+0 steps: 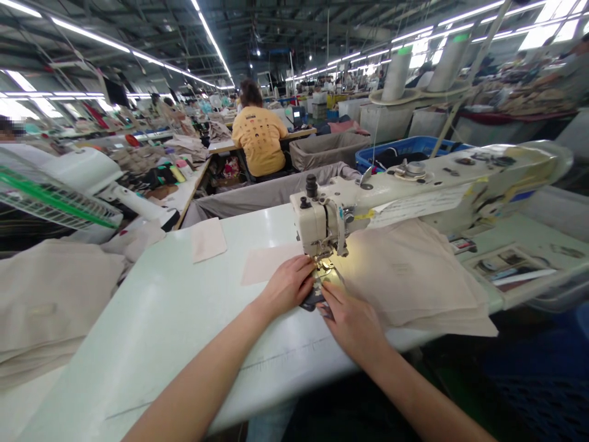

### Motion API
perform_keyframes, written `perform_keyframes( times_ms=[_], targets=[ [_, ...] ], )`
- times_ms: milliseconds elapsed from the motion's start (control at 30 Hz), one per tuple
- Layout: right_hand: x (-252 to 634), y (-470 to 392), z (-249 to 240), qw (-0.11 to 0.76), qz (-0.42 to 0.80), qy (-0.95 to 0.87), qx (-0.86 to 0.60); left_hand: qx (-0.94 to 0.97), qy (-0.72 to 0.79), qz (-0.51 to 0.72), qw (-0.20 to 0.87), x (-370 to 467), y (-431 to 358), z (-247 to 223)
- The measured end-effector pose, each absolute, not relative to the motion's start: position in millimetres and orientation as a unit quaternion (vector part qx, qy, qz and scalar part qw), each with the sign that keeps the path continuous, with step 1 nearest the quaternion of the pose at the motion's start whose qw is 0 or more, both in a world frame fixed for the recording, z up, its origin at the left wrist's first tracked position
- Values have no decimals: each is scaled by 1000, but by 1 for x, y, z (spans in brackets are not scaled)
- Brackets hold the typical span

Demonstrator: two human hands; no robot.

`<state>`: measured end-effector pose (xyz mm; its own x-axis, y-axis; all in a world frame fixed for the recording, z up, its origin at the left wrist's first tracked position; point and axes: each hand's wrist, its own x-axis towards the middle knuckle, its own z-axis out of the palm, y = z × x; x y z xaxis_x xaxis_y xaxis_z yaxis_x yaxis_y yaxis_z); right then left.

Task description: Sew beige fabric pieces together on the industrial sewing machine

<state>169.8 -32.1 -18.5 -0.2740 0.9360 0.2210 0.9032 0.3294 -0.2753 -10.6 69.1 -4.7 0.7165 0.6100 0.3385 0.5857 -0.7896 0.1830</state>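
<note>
A cream industrial sewing machine stands over the pale table, its lamp lighting the needle area. My left hand is at the left of the presser foot, fingers bent and closed together. Just in front of the foot, my right hand has its thumb and fingers pinched together over the dark needle plate. Whatever either hand grips is hidden or too small to make out. Behind my left hand a flat beige fabric piece lies on the table. A beige fabric stack lies right of the needle.
Another small fabric piece lies farther left on the table. Left of it are a fabric pile and a fan. Thread cones stand behind the machine. A person in a yellow shirt sits ahead, beyond a cloth-lined bin.
</note>
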Motion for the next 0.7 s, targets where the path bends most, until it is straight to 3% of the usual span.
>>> perform_keyframes(
  times_ms=[333, 700],
  targets=[
    [187, -47, -10, 225, 67, -778, -582, 919, 389, 64, 1, 8, 10, 24],
    [202, -67, -20, 193, 63, -816, -541, 932, 359, 56, -14, 3, -13, 16]
  ],
)
